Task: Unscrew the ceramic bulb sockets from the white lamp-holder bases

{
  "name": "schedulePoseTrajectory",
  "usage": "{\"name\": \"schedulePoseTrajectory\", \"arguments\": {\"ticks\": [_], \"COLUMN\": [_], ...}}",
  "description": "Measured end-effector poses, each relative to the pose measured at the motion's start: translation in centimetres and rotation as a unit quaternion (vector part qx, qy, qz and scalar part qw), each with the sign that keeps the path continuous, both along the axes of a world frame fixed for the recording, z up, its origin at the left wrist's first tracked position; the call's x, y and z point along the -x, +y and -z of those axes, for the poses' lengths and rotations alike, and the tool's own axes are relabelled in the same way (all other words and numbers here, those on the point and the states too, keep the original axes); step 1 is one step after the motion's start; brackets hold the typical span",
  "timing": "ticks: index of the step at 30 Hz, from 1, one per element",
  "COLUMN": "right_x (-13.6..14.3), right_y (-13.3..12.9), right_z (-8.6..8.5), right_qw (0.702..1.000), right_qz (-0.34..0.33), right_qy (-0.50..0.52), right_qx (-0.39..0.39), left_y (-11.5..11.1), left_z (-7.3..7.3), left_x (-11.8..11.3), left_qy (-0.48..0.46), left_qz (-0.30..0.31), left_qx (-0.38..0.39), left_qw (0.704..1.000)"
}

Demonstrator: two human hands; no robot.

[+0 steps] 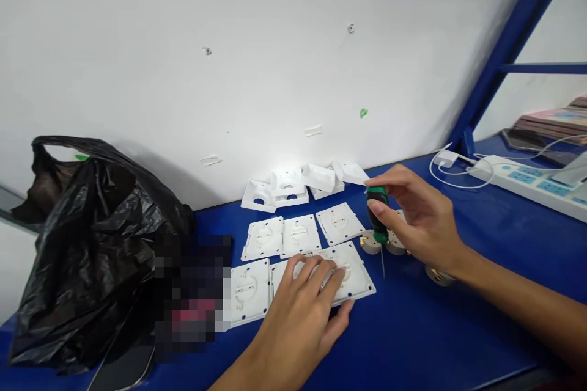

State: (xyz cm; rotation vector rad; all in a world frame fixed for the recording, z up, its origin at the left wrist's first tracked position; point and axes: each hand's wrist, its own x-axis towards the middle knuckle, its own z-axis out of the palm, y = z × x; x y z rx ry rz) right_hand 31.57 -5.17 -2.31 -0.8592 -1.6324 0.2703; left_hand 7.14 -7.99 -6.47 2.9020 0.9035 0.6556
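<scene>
My right hand (415, 214) holds a screwdriver (378, 217) with a green and black handle, pinched between thumb and fingers. Its thin shaft points down, just right of a white square plate (362, 284). Across that plate and its neighbour lies my left hand (302, 302), fingers spread on top and thumb by the front edge. Other white plates (300, 235) are laid out in rows, each with a round raised mark and small corner holes. Round beige parts with brass-coloured bits (370, 242) sit behind the screwdriver, partly hidden; another round part (438, 275) is under my right wrist.
White box-shaped frames (288, 183) are piled against the wall. A black plastic bag (92, 244) stands at left, beside a blurred-out patch and a dark phone-like object (126, 366). At right are a white power strip (532, 180), cables and a blue metal post (499, 61).
</scene>
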Motion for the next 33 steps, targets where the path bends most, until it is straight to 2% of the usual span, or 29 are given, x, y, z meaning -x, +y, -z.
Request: {"name": "schedulePoseTrajectory", "arguments": {"ticks": [3,5,8,12,16,22,27,30,33], "right_x": [0.5,0.8,0.7,0.2,0.6,2.1,1.5,0.2,-1.5], "right_y": [-0.2,0.0,0.5,1.1,1.5,2.3,3.1,3.5,4.1], "right_z": [0.2,0.7,1.5,1.2,0.7,1.0,0.4,0.5,0.9], "right_qw": [0.991,0.978,0.955,0.938,0.923,0.914,0.915,0.923,0.938], "right_qz": [0.000,0.019,0.056,0.091,0.047,-0.017,-0.058,-0.052,-0.010], "right_qy": [-0.079,-0.164,-0.272,-0.328,-0.374,-0.374,-0.332,-0.304,-0.274], "right_qx": [0.104,0.129,0.100,0.069,0.081,0.157,0.223,0.232,0.213], "left_y": [0.1,0.2,0.4,0.5,0.7,0.6,0.7,0.7,0.8], "left_z": [0.4,0.6,0.6,0.2,0.2,0.6,0.6,0.7,0.6], "left_x": [0.1,0.1,0.2,0.2,0.0,-0.1,0.0,0.1,0.2], "left_qy": [-0.012,-0.025,-0.046,-0.037,-0.017,0.002,0.012,0.017,0.016], "left_qz": [-0.006,-0.001,-0.004,-0.025,-0.031,-0.038,-0.040,-0.040,-0.045], "left_qx": [0.019,0.025,0.031,0.029,0.019,0.000,-0.007,-0.007,-0.006], "left_qw": [1.000,0.999,0.998,0.999,0.999,0.999,0.999,0.999,0.999]}}
